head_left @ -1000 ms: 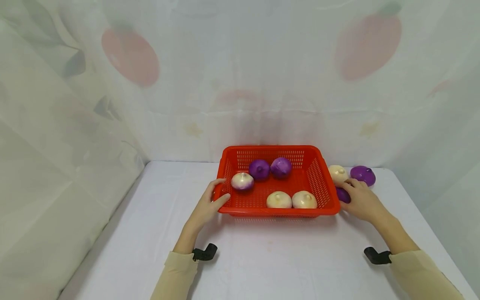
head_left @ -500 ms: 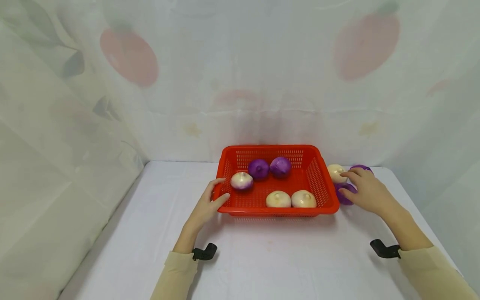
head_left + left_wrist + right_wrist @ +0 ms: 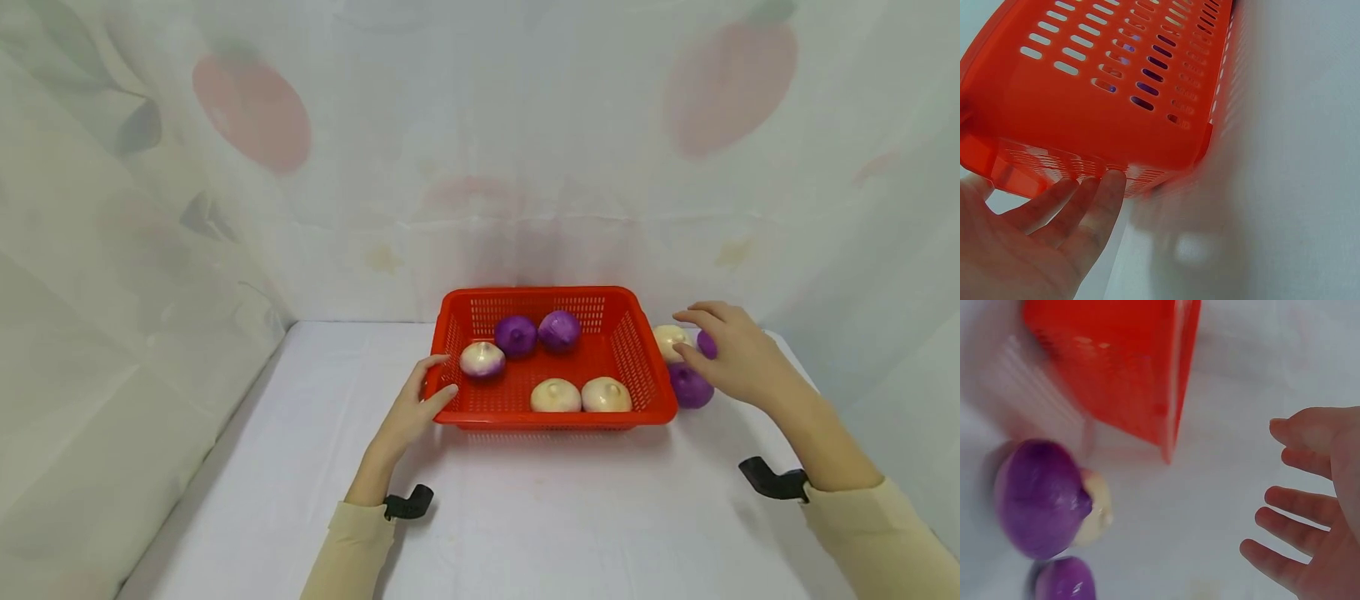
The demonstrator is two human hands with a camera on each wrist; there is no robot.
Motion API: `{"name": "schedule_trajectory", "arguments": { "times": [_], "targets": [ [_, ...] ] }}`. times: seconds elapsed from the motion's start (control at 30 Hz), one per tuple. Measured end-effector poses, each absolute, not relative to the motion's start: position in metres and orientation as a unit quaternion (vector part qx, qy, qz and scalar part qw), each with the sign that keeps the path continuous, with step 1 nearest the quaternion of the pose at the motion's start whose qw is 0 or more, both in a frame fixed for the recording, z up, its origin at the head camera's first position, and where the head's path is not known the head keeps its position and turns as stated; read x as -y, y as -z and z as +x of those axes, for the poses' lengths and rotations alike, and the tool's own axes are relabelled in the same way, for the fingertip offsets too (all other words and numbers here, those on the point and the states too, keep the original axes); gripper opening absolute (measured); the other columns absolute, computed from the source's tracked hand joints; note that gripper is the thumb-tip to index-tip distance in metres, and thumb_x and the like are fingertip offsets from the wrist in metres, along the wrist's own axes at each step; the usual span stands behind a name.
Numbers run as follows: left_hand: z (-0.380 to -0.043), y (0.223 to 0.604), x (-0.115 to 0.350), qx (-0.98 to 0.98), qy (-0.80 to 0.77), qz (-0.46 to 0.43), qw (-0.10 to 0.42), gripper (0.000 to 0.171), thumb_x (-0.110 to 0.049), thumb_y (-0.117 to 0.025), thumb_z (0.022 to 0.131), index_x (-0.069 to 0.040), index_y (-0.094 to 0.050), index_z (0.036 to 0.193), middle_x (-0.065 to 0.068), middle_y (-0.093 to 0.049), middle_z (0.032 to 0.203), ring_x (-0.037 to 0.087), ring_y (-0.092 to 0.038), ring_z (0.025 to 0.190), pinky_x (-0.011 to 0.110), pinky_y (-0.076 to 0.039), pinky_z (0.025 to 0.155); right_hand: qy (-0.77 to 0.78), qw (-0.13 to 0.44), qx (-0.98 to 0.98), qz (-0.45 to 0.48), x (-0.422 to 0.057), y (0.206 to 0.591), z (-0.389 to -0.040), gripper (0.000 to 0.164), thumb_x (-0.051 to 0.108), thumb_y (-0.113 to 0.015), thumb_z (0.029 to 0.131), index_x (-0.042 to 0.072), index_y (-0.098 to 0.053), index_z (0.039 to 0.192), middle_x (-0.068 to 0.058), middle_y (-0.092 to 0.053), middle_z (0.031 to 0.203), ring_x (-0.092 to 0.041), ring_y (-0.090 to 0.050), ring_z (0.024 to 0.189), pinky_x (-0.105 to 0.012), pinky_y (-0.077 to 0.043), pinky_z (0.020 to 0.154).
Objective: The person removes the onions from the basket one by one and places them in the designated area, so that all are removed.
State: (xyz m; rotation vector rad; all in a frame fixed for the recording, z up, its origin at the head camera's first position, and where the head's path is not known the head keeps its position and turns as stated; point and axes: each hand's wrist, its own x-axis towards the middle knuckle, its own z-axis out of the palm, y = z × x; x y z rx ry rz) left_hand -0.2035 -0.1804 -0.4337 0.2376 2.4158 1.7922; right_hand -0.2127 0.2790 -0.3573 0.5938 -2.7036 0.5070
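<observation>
A red plastic basket (image 3: 555, 418) with perforated walls holds several bulbs: purple onions (image 3: 516, 336) at the back, a white-and-purple one (image 3: 482, 360) at left, pale ones (image 3: 607, 395) in front. My left hand (image 3: 411, 403) holds its left end, thumb at the rim; in the left wrist view the fingers (image 3: 1079, 215) lie against the outer wall. My right hand (image 3: 738, 354) hovers with nothing in it, fingers spread, beside a pale onion (image 3: 670, 342) and a purple onion (image 3: 691, 386) right of the basket. It partly hides another purple onion (image 3: 707, 342).
A white cloth covers the table (image 3: 540, 517). White curtains (image 3: 480, 150) with faded fruit prints hang behind and at both sides. Each wrist carries a black camera mount (image 3: 409, 502).
The right hand has let go of the near purple onion beside the basket and risen away from it, fingers opening. The left hand stays at the basket.
</observation>
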Motion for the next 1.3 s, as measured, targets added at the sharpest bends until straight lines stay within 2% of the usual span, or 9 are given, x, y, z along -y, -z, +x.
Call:
{"name": "schedule_trajectory", "arguments": {
  "times": [0.13, 0.3, 0.53, 0.93, 1.3],
  "targets": [
    [-0.204, 0.435, 0.18, -0.8, -0.592, 0.081, 0.059, 0.06, -0.024, -0.064, 0.1, -0.01, -0.037, 0.152, 0.021, -0.038, 0.154, 0.039, -0.05, 0.128, 0.051, -0.049, 0.103, -0.189, 0.129, 0.952, 0.203, -0.267, 0.347, -0.21, 0.043, 0.016, -0.072, 0.092, 0.003, -0.062, 0.131, -0.024, -0.053, 0.135, -0.049, -0.046, 0.125, -0.072, -0.047, 0.088],
    [-0.215, 0.454, 0.183, -0.802, -0.59, 0.071, 0.059, 0.06, -0.024, -0.064, 0.101, -0.013, -0.036, 0.154, 0.018, -0.036, 0.156, 0.038, -0.049, 0.13, 0.052, -0.047, 0.104, -0.203, 0.09, 0.953, 0.208, -0.247, 0.34, -0.208, 0.043, 0.019, -0.072, 0.093, 0.004, -0.061, 0.133, -0.022, -0.052, 0.137, -0.046, -0.045, 0.127, -0.069, -0.048, 0.092],
    [-0.219, 0.465, 0.187, -0.798, -0.596, 0.077, 0.048, 0.061, -0.032, -0.066, 0.1, -0.021, -0.039, 0.152, 0.013, -0.038, 0.156, 0.034, -0.049, 0.13, 0.054, -0.046, 0.105, -0.189, 0.079, 0.948, 0.242, -0.223, 0.337, -0.21, 0.047, 0.017, -0.076, 0.09, 0.006, -0.062, 0.134, -0.021, -0.053, 0.137, -0.043, -0.047, 0.128, -0.064, -0.048, 0.096],
    [-0.219, 0.466, 0.188, -0.796, -0.597, 0.08, 0.048, 0.058, -0.035, -0.068, 0.098, -0.024, -0.042, 0.149, 0.01, -0.04, 0.154, 0.034, -0.051, 0.128, 0.052, -0.048, 0.103, -0.165, 0.056, 0.935, 0.309, -0.195, 0.344, -0.222, 0.052, 0.023, -0.078, 0.089, 0.01, -0.061, 0.137, -0.014, -0.054, 0.137, -0.036, -0.053, 0.124, -0.056, -0.051, 0.097],
    [-0.218, 0.465, 0.187, -0.795, -0.6, 0.08, 0.047, 0.058, -0.035, -0.067, 0.098, -0.025, -0.042, 0.149, 0.01, -0.04, 0.154, 0.033, -0.051, 0.128, 0.053, -0.046, 0.105, -0.157, 0.001, 0.937, 0.313, -0.179, 0.358, -0.228, 0.053, 0.028, -0.078, 0.09, 0.016, -0.061, 0.139, -0.013, -0.051, 0.143, -0.034, -0.047, 0.132, -0.053, -0.051, 0.099]
  ]
}}
